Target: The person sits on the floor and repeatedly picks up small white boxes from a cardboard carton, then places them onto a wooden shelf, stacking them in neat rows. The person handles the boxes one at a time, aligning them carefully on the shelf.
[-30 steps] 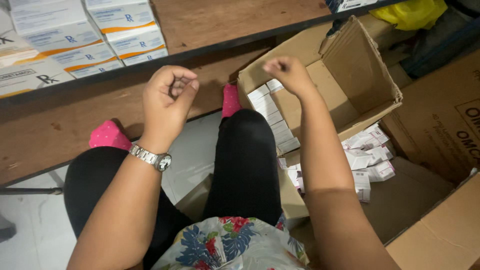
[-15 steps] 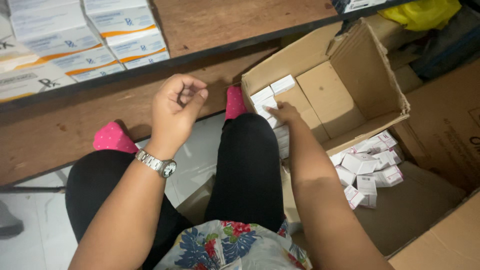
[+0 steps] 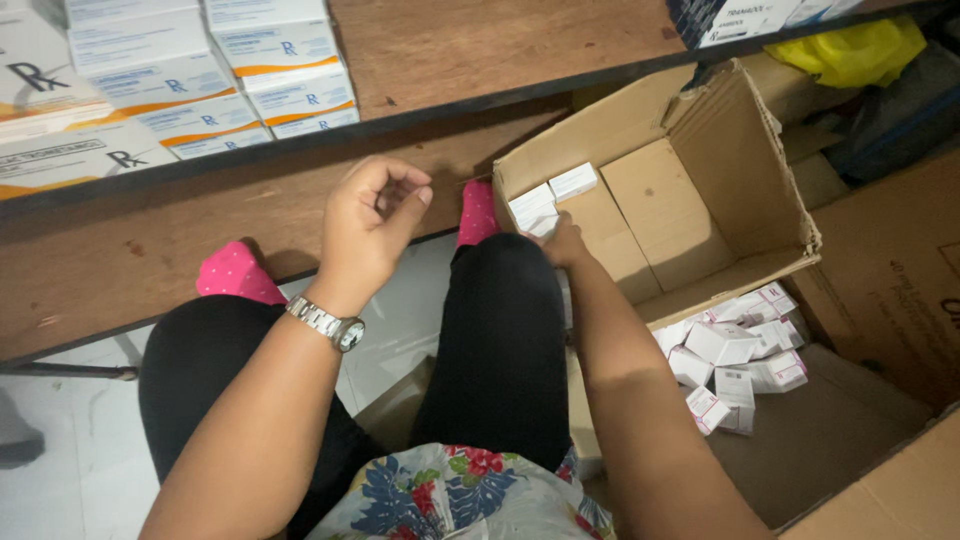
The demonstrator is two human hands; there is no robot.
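My left hand (image 3: 370, 225) hovers above my knees with its fingers loosely curled in, and I see nothing in it; a silver watch (image 3: 328, 325) sits on the wrist. My right hand (image 3: 565, 245) reaches down into an open cardboard box (image 3: 700, 160) lying on its side. Its fingers rest against a small stack of white cartons (image 3: 545, 205) at the box's left inner wall. My black-clad knee (image 3: 500, 300) hides part of that hand, so its grip is unclear.
A pile of small white cartons with pink trim (image 3: 740, 360) lies in a larger cardboard box (image 3: 850, 440) at the right. White-and-orange cartons (image 3: 200, 80) stand on the wooden shelf (image 3: 480, 50) ahead. A yellow bag (image 3: 850, 50) lies top right. My pink-socked feet (image 3: 235, 275) rest under the shelf.
My right hand has dropped from in front of the open box down into it, onto the white cartons. The left hand has stayed raised, drifting slightly right.
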